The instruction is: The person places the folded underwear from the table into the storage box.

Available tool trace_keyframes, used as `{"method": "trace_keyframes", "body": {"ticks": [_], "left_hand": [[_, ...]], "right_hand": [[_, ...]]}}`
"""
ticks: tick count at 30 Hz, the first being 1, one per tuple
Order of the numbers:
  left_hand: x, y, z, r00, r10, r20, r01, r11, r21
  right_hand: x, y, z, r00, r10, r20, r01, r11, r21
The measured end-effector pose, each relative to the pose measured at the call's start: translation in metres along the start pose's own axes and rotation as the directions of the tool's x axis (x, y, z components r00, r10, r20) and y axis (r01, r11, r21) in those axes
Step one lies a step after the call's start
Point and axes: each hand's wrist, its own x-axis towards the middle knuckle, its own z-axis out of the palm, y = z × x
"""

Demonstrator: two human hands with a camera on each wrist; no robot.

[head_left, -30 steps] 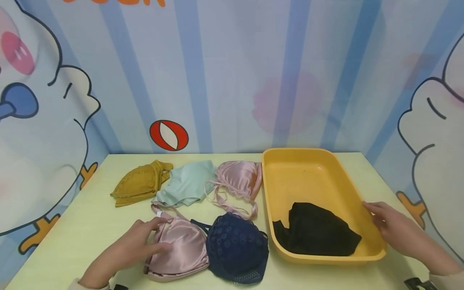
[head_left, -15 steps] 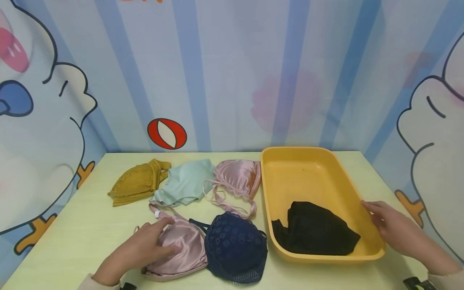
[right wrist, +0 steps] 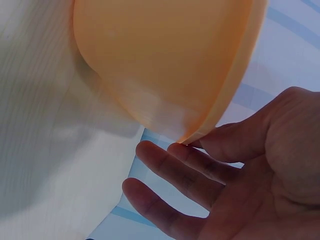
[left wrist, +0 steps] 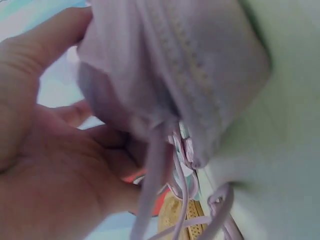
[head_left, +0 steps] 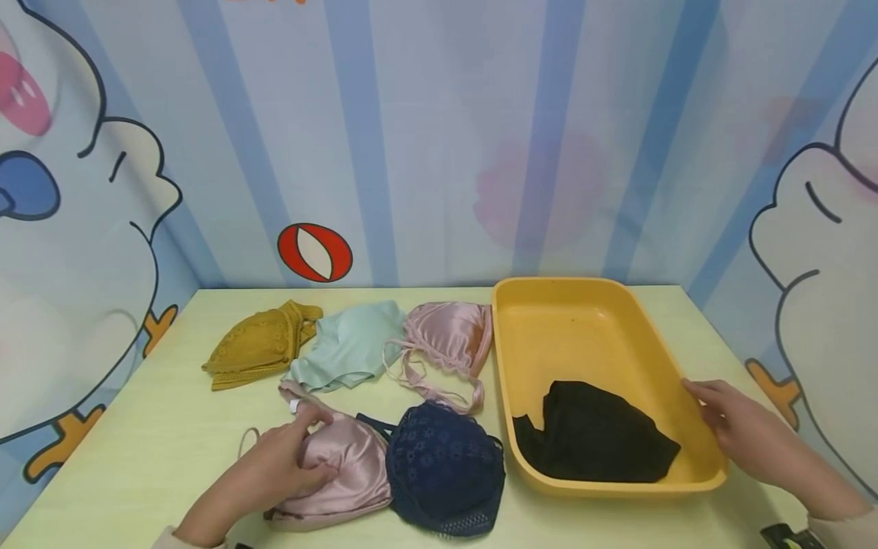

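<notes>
A pink satin bra [head_left: 360,461] lies at the front of the table. My left hand [head_left: 277,465] pinches its cup between thumb and fingers; in the left wrist view the bra's pink cloth [left wrist: 215,65] is bunched by the hand, with thin straps hanging. A navy lace bra [head_left: 446,469] lies against it on the right. My right hand [head_left: 748,435] pinches the right rim of a yellow plastic tub [head_left: 583,343]. In the right wrist view the thumb and a finger meet at the tub's rim [right wrist: 227,95], the other fingers spread below. Folded black cloth [head_left: 604,438] lies in the tub.
Along the back of the table lie a mustard bra [head_left: 257,343], a mint-green garment [head_left: 353,343] and another pink satin bra [head_left: 449,335] with loose straps, close to the tub's left side. A cartoon-printed curtain [head_left: 439,152] rises behind the table.
My left hand has moved a little right over the pink bra and closed on its cup, puckering the satin; a strap loop now shows left of the wrist. The right hand stays at the tub's rim.
</notes>
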Motion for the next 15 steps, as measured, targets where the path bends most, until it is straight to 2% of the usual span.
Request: {"method": "trace_keyframes", "body": {"ticks": [5, 9, 12, 15], "left_hand": [[-0.005, -0.001, -0.005, 0.996, 0.068, -0.059, -0.07, 0.997, -0.044], [-0.009, 0.001, -0.009, 0.984, 0.135, -0.12, -0.137, 0.991, -0.01], [-0.012, 0.003, -0.014, 0.979, 0.15, -0.141, -0.152, 0.988, -0.006], [-0.016, 0.006, -0.021, 0.976, 0.14, -0.166, -0.142, 0.99, -0.003]], "right_hand": [[0.0, 0.0, 0.0, 1.0, 0.003, -0.002, -0.003, 1.0, 0.006], [-0.001, 0.0, 0.001, 1.0, 0.005, -0.008, -0.005, 1.0, 0.012], [-0.001, -0.001, 0.0, 1.0, 0.005, -0.01, -0.005, 1.0, 0.013], [-0.001, -0.002, 0.0, 1.0, 0.006, -0.009, -0.005, 1.0, 0.013]]}}
